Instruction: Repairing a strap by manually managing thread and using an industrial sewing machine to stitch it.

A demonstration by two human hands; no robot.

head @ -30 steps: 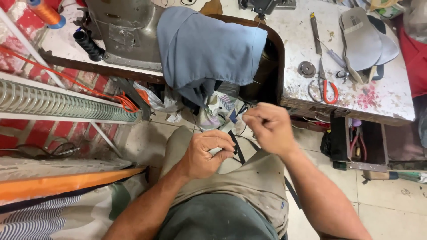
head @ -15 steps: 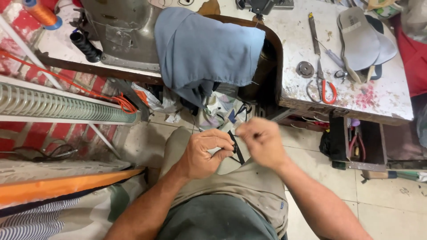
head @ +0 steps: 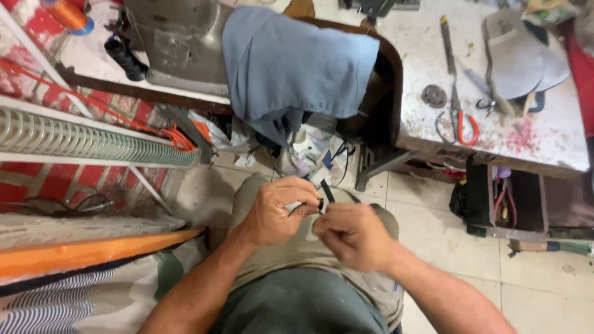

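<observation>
A narrow black strap (head: 326,190) is pinched between the left hand (head: 278,213) and right hand (head: 352,235) over the lap, below the blue cloth (head: 297,65). Its long axis slants up-left from both fingertips; the left hand is nearer.

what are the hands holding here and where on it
Both hands pinch a narrow black strap: left hand at its lower end by a small dark piece, right hand just beside.

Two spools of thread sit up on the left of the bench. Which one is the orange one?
The orange spool is the one at the far top-left corner. The other, the black spool, lies lower and nearer the sewing machine.
</observation>
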